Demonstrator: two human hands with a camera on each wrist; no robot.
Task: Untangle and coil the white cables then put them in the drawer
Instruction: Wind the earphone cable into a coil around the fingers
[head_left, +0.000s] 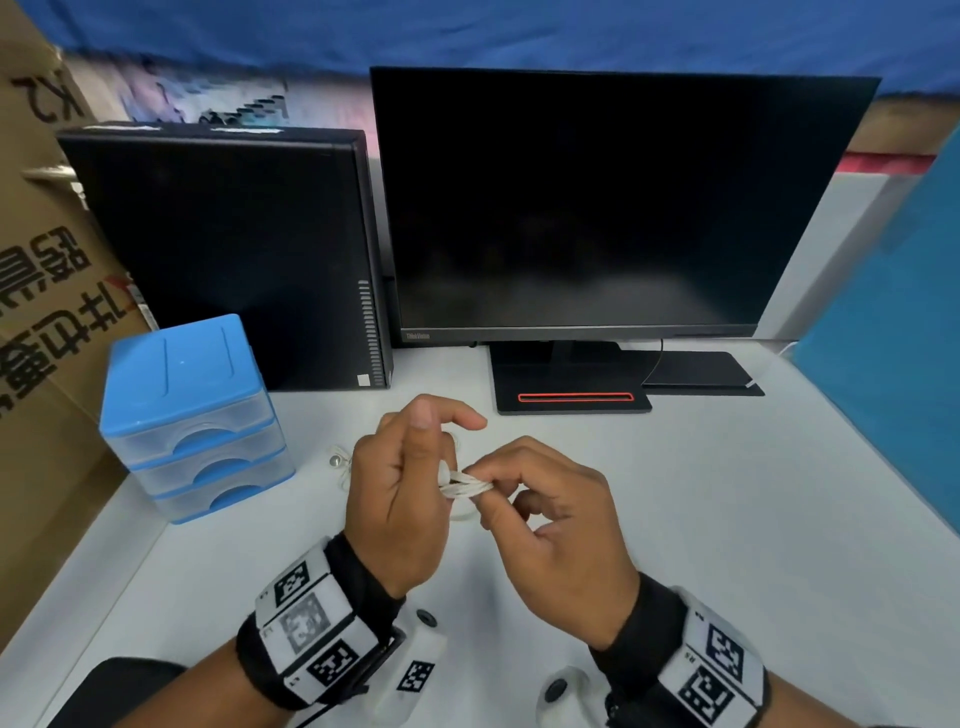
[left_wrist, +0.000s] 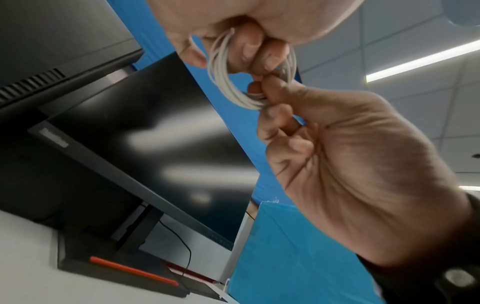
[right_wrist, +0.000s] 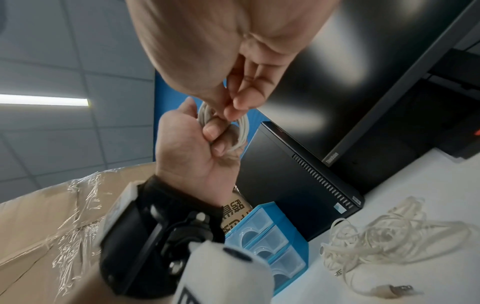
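Observation:
A small coil of white cable (head_left: 466, 488) hangs between both hands above the white table (head_left: 753, 519). My left hand (head_left: 441, 467) has its fingers curled round one side of the coil (left_wrist: 221, 82). My right hand (head_left: 493, 501) pinches the other side between thumb and fingertips (right_wrist: 233, 109). More white cable lies in a loose tangle (right_wrist: 389, 232) on the table under the hands, with an earbud (head_left: 335, 460) showing left of my left hand. The blue drawer unit (head_left: 192, 415) stands at the left, its three clear drawers pushed in.
A black computer tower (head_left: 223, 249) stands behind the drawer unit. A black monitor (head_left: 597, 208) on its stand base (head_left: 571, 402) fills the back. A cardboard box (head_left: 41, 312) borders the left edge and a blue partition (head_left: 893, 364) the right.

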